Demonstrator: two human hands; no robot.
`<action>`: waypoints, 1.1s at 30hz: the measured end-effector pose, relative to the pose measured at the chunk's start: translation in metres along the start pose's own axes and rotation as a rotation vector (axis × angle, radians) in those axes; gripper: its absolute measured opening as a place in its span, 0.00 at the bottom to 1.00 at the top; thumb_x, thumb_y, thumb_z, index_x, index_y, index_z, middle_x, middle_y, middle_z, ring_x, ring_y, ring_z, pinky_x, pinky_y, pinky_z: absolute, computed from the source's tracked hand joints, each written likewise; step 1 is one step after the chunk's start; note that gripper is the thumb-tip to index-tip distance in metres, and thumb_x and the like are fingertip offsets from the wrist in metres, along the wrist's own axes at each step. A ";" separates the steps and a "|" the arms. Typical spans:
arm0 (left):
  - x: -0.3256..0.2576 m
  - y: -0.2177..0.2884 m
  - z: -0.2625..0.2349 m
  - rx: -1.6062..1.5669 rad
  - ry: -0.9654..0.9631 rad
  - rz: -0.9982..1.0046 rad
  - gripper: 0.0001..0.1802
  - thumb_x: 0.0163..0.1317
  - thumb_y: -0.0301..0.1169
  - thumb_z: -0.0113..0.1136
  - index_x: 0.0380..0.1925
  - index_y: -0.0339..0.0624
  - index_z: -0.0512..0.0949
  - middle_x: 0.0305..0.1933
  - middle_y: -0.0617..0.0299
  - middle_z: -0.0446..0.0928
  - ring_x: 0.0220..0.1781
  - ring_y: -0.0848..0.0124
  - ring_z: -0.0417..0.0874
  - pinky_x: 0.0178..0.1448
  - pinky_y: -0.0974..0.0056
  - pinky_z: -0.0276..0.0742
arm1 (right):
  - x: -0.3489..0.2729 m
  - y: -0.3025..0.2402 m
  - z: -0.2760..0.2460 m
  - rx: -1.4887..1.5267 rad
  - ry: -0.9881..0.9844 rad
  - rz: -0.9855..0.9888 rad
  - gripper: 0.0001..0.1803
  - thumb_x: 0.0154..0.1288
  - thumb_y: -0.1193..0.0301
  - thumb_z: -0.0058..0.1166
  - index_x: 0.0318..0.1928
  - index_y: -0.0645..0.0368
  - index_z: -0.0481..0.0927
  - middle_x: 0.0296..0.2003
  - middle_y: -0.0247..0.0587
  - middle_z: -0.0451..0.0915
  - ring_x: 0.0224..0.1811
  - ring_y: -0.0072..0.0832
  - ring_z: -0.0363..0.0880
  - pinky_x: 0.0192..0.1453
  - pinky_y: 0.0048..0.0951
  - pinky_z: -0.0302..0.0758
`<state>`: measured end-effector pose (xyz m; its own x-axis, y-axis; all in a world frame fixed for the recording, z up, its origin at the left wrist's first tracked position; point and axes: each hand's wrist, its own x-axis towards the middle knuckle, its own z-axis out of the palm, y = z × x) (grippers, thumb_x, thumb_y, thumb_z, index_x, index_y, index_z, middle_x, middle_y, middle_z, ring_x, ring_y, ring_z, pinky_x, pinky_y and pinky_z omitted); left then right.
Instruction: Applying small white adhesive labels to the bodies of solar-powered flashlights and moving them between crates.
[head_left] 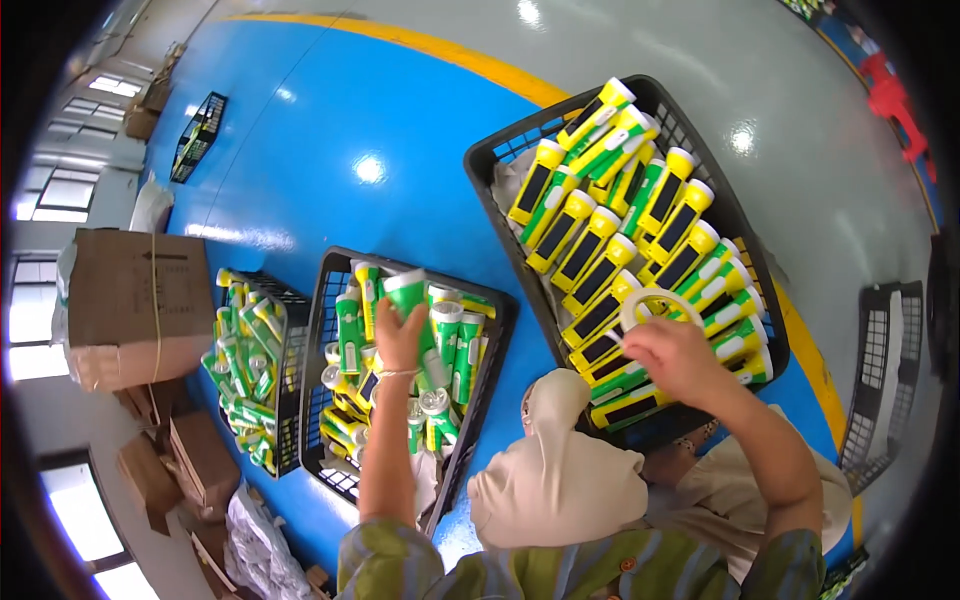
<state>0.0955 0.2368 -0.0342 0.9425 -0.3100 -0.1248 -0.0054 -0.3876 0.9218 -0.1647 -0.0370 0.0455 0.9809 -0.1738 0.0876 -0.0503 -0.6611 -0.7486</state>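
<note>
My left hand [399,338] is closed round a green and white flashlight [407,290], slightly blurred, above the middle black crate [490,385]. Loose green, yellow and white flashlights [350,335] lie at mixed angles in that crate. A roll of pale tape [630,312] is gripped in my right hand [668,352], over the near part of the larger black crate [480,165] on the right. Yellow and green flashlights [585,255] lie there in slanting rows, several with dark panels facing up. My right hand covers some of them.
Another black crate [290,400] of flashlights stands at the left, beside a big cardboard box [140,300]. Opened cartons [200,450] and grey plastic wrapping [265,545] lie lower left. A black crate [880,380] is at the far right. Yellow lines cross the blue floor [330,180].
</note>
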 end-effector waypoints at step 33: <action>-0.062 0.083 0.179 -0.227 -1.007 0.033 0.39 0.46 0.22 0.64 0.58 0.34 0.55 0.48 0.57 0.69 0.48 0.71 0.71 0.53 0.66 0.69 | -0.002 0.029 -0.005 0.432 -0.054 0.385 0.05 0.62 0.72 0.52 0.35 0.59 0.76 0.25 0.41 0.78 0.27 0.28 0.76 0.33 0.26 0.71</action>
<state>-0.0228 0.0682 -0.0153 0.2260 -0.9412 -0.2510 0.1357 -0.2247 0.9649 -0.1693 -0.0593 0.0275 0.9157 -0.2980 -0.2696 -0.3356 -0.1977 -0.9210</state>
